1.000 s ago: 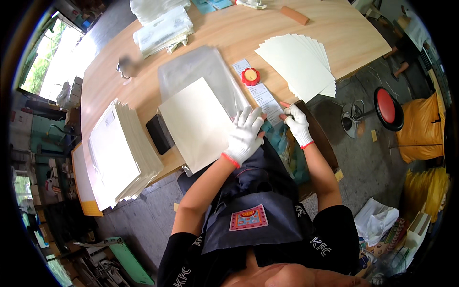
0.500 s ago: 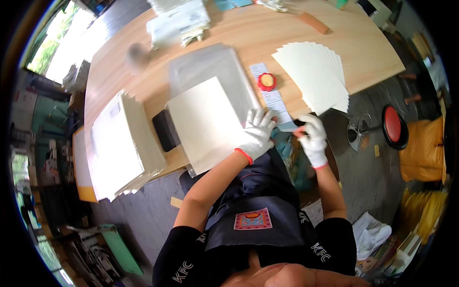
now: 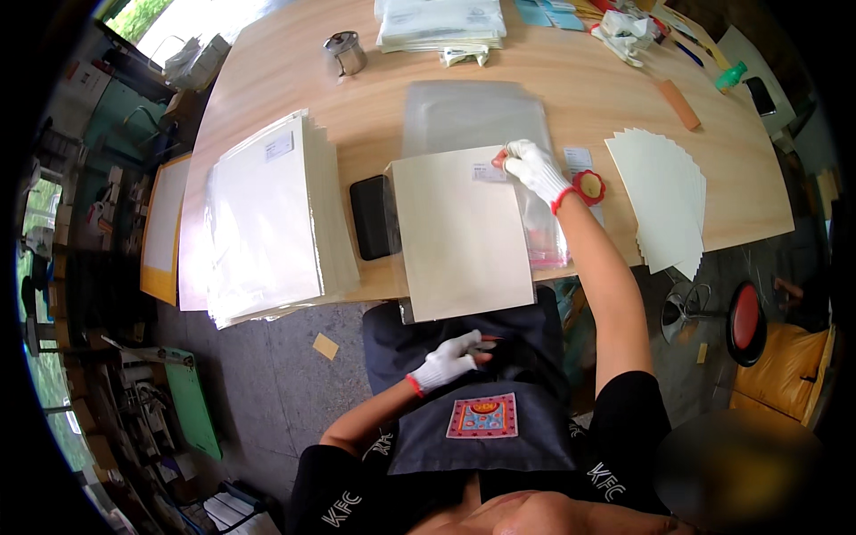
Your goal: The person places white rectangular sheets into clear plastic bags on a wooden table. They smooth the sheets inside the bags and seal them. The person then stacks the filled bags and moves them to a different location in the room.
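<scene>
A cream sheet in a clear plastic sleeve (image 3: 464, 245) lies in front of me, its lower edge overhanging the table. My gloved right hand (image 3: 533, 169) is at its upper right corner, finger and thumb pinched at the edge of a small white printed label (image 3: 487, 173). That label lies over the sheet; whether it is fully stuck down I cannot tell. Low over my lap, my gloved left hand (image 3: 448, 362) is empty, fingers loosely apart. Right of the sheet, a label strip (image 3: 578, 160) lies partly beneath a red flower-shaped piece with a yellow centre (image 3: 588, 187).
Left stands a tall pile of sleeved sheets (image 3: 263, 214), with a black phone (image 3: 373, 218) beside it. Clear sleeves (image 3: 473, 111) lie behind the sheet. Fanned cream sheets (image 3: 662, 196) rest at right. Farther back are a metal cup (image 3: 345, 53) and an orange-brown block (image 3: 679, 104).
My right hand has moved up and left from the table's edge to the sheet's corner, where a label now shows. My left hand has left the label strip and dropped toward my lap.
</scene>
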### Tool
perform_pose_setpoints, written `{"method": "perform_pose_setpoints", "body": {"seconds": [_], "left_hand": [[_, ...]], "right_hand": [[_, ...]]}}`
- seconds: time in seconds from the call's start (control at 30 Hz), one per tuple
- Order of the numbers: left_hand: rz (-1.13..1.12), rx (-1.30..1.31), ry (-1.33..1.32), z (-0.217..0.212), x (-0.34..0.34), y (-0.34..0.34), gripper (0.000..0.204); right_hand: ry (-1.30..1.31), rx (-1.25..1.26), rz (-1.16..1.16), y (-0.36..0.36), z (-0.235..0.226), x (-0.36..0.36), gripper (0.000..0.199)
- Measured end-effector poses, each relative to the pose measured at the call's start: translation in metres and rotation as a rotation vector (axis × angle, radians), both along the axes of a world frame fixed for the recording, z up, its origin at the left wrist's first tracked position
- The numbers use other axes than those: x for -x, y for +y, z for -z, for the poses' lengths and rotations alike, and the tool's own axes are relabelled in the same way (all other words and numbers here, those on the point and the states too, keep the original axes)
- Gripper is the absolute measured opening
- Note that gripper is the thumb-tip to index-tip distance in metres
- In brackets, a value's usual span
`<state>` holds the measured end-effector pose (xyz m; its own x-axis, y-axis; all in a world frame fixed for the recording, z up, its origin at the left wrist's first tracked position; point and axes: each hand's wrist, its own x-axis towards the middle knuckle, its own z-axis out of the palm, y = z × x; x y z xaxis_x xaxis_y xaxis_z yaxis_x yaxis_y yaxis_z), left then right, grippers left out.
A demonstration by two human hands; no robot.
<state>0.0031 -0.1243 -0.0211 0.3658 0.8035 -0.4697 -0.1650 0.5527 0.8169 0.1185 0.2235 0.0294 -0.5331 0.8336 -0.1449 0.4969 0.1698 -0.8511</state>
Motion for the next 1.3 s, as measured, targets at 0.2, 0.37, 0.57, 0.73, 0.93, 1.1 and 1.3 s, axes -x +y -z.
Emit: {"method": "perform_pose_setpoints", "body": {"seconds": [0.2, 0.37, 0.57, 0.73, 0.93, 1.1, 1.3], "left_hand": [[-0.888, 0.192, -0.217, 0.002, 0.042, -0.016, 0.029], [-0.898, 0.045, -0.054, -0.027, 0.051, -0.004, 0.024], [-0.810, -0.190, 0.147, -0.079, 0.061, 0.008, 0.026], [-0.606, -0.564, 0.505, -0.137, 0.082, -0.002, 0.016], [-1.288, -0.912, 0.597, -0.169, 0.166, -0.046, 0.014], [-1.298, -0.833, 1.303, -0.153, 0.272, -0.064, 0.017], [-1.577, -0.644, 0.791, -0.088, 0.278, -0.061, 0.036]], "right_hand": [[-0.297, -0.342, 0.127, -0.007, 0.006, 0.035, 0.021], [-0.013, -0.260, 0.230, -0.033, -0.007, 0.004, 0.025], [-0.527, 0.137, -0.051, -0.171, -0.045, -0.084, 0.039], [0.364, 0.684, 0.128, -0.234, 0.008, -0.058, 0.018], [0.564, 0.465, -0.099, -0.221, -0.053, 0.072, 0.020], [0.397, 0.121, -0.278, -0.212, -0.084, 0.176, 0.032], [0.418, 0.110, -0.189, -0.214, -0.076, 0.159, 0.032]]}}
